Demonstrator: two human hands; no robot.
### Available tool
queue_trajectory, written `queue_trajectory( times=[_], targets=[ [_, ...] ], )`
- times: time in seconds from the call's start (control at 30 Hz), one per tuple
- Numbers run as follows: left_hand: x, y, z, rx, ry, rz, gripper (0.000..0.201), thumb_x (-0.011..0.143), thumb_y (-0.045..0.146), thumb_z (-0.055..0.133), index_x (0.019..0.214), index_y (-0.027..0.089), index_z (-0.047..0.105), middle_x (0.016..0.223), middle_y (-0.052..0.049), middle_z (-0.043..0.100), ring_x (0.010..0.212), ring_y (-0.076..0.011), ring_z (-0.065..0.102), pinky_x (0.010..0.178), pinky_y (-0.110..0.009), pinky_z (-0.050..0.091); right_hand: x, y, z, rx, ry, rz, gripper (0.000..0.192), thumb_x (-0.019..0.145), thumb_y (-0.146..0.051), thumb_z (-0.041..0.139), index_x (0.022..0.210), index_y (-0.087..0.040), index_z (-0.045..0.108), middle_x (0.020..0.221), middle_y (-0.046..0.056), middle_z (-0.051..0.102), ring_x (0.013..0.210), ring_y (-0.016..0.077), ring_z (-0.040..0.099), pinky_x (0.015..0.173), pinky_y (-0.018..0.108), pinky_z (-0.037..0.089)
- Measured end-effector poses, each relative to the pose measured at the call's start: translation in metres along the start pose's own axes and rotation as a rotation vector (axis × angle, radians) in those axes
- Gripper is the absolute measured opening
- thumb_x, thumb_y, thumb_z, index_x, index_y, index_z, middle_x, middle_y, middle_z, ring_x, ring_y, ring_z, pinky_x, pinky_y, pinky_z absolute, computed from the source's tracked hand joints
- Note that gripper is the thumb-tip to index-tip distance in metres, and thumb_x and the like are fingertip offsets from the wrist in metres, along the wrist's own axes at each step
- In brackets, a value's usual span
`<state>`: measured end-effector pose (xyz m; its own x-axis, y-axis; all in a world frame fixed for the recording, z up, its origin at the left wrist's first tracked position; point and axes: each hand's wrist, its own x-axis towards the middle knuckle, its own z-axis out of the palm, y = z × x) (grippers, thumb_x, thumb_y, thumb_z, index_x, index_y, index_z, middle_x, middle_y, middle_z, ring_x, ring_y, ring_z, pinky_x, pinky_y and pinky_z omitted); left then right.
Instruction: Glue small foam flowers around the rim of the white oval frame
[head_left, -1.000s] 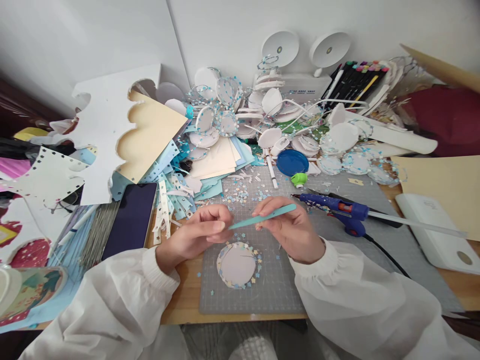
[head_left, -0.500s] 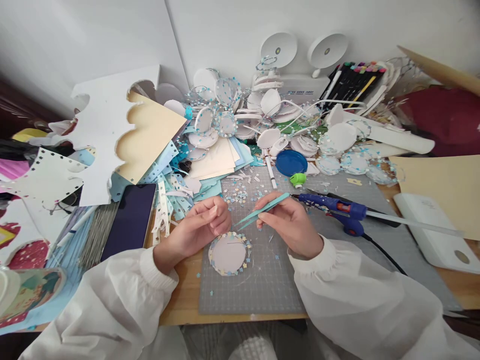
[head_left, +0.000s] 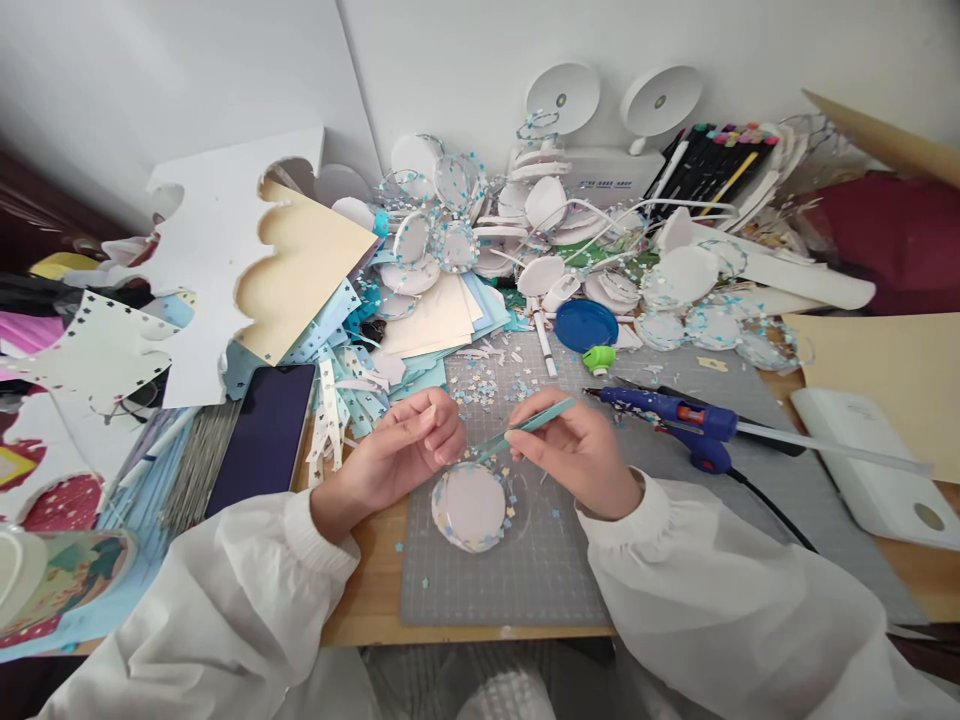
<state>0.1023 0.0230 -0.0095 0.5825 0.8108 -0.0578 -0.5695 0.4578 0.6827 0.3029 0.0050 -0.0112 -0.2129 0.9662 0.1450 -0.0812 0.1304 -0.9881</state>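
My right hand (head_left: 577, 452) grips light-blue tweezers (head_left: 525, 428) whose tips point down-left at the rim of a white paper disc (head_left: 471, 505). The disc lies on the grey cutting mat (head_left: 525, 570) and carries small blue and cream paper stars along its edge. My left hand (head_left: 401, 455) rests with curled fingers at the disc's upper-left rim, thumb and fingertips pinched together over the edge. Loose paper stars (head_left: 480, 385) lie scattered on the mat just beyond both hands.
A blue glue gun (head_left: 675, 415) lies right of my right hand. A dark phone (head_left: 262, 435) lies to the left. A heap of decorated discs (head_left: 525, 240), paper sheets, a blue lid (head_left: 585, 325) and markers (head_left: 712, 160) fills the back. A white box (head_left: 874, 465) sits at far right.
The tweezers have tipped from nearly level down to the disc's rim. The disc has shifted slightly on the mat. My left hand moved up to the disc's upper-left edge.
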Motion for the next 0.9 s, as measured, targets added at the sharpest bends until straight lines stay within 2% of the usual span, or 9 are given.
queue_trajectory(
  times=[0.23, 0.43, 0.57, 0.63, 0.73, 0.83, 0.9],
  targets=[
    [0.0000, 0.0000, 0.0008, 0.003, -0.009, -0.015, 0.030, 0.081, 0.029, 0.069, 0.067, 0.015, 0.046, 0.058, 0.003, 0.037, 0.053, -0.0083, 0.041, 0.052, -0.021, 0.035, -0.0006, -0.0022, -0.0020, -0.026, 0.099, -0.054, 0.013, 0.081, -0.032, 0.067, 0.079, -0.023, 0.059, 0.073, 0.001, 0.056, 0.060, 0.0134, 0.052, 0.055, 0.030, 0.046],
    [0.0002, 0.0009, 0.0010, -0.055, 0.002, -0.018, 0.027, 0.081, 0.026, 0.069, 0.070, 0.015, 0.047, 0.058, 0.004, 0.037, 0.052, -0.0074, 0.041, 0.052, -0.019, 0.037, -0.0014, 0.0024, -0.0025, -0.053, -0.028, 0.015, 0.012, 0.084, -0.031, 0.062, 0.080, -0.022, 0.056, 0.078, 0.002, 0.057, 0.065, 0.0140, 0.054, 0.059, 0.030, 0.047],
    [0.0002, 0.0032, 0.0023, -0.075, 0.027, -0.014, 0.030, 0.078, 0.028, 0.072, 0.070, 0.016, 0.045, 0.059, 0.004, 0.040, 0.057, -0.0084, 0.049, 0.056, -0.018, 0.043, -0.0021, 0.0002, -0.0025, -0.139, -0.060, 0.026, 0.012, 0.082, -0.026, 0.062, 0.077, -0.022, 0.053, 0.074, 0.002, 0.057, 0.065, 0.0149, 0.056, 0.059, 0.030, 0.048],
    [0.0002, 0.0044, 0.0025, -0.097, 0.059, -0.001, 0.030, 0.077, 0.028, 0.074, 0.071, 0.017, 0.046, 0.064, 0.003, 0.047, 0.064, -0.0092, 0.056, 0.063, -0.019, 0.048, -0.0022, -0.0014, -0.0027, -0.175, -0.062, 0.024, 0.011, 0.080, -0.022, 0.062, 0.075, -0.022, 0.052, 0.073, 0.002, 0.057, 0.064, 0.0144, 0.057, 0.058, 0.029, 0.049],
    [0.0005, 0.0046, 0.0021, -0.096, 0.119, 0.041, 0.025, 0.077, 0.028, 0.075, 0.075, 0.018, 0.051, 0.079, 0.001, 0.060, 0.087, -0.0121, 0.064, 0.082, -0.021, 0.051, -0.0024, -0.0026, -0.0036, -0.217, -0.079, 0.020, 0.012, 0.076, -0.016, 0.061, 0.072, -0.021, 0.051, 0.070, 0.001, 0.057, 0.062, 0.0131, 0.055, 0.057, 0.027, 0.048],
    [0.0018, 0.0024, 0.0027, -0.001, 0.147, 0.119, 0.020, 0.080, 0.028, 0.072, 0.076, 0.019, 0.055, 0.100, -0.003, 0.067, 0.111, -0.0153, 0.059, 0.098, -0.024, 0.046, -0.0029, -0.0028, -0.0044, -0.218, -0.097, 0.009, 0.014, 0.072, -0.012, 0.060, 0.070, -0.021, 0.050, 0.069, 0.000, 0.058, 0.063, 0.0129, 0.056, 0.058, 0.027, 0.047],
    [0.0029, 0.0000, 0.0035, 0.081, 0.156, 0.160, 0.016, 0.084, 0.028, 0.068, 0.077, 0.017, 0.057, 0.112, -0.006, 0.066, 0.119, -0.0164, 0.055, 0.103, -0.026, 0.042, -0.0033, -0.0030, -0.0044, -0.190, -0.103, 0.010, 0.014, 0.072, -0.011, 0.060, 0.070, -0.020, 0.050, 0.069, 0.000, 0.058, 0.063, 0.0128, 0.056, 0.058, 0.027, 0.048]
  ],
)
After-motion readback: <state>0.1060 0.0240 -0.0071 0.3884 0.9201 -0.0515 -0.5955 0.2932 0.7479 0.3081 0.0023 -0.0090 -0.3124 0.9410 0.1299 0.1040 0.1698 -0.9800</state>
